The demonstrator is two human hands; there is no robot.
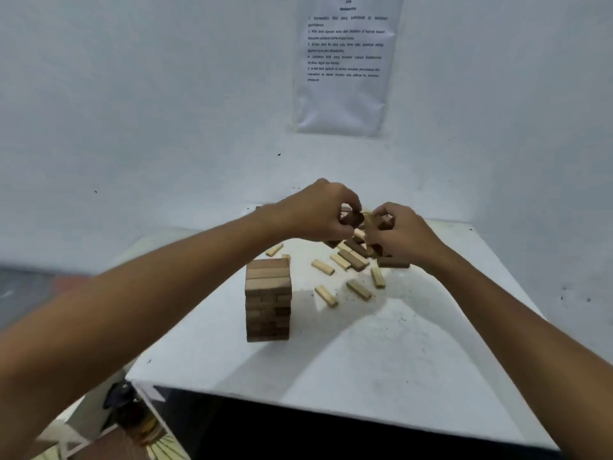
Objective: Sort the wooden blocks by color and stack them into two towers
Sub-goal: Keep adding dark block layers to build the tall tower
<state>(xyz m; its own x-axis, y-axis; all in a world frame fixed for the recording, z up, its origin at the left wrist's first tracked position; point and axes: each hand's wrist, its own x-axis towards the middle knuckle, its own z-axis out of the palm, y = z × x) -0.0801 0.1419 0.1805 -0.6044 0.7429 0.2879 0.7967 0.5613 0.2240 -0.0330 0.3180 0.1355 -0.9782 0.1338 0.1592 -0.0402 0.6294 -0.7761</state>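
Note:
A tower of dark brown blocks (268, 300) stands on the white table (365, 360), left of centre. Behind and to its right lies a loose pile of mixed light and dark blocks (353, 257). Several light blocks (359, 289) are scattered in front of the pile. Above the pile, my left hand (318, 210) grips a dark block (353, 219) with curled fingers. Just to its right, my right hand (401, 234) pinches a light block (370, 222). The two hands nearly touch. A dark block (393, 262) lies under my right wrist.
The table sits in a corner of white walls. A printed sheet (345, 64) hangs on the wall behind. The table's front edge (298, 396) drops to a dark gap. Some clutter (132, 413) lies on the floor at lower left.

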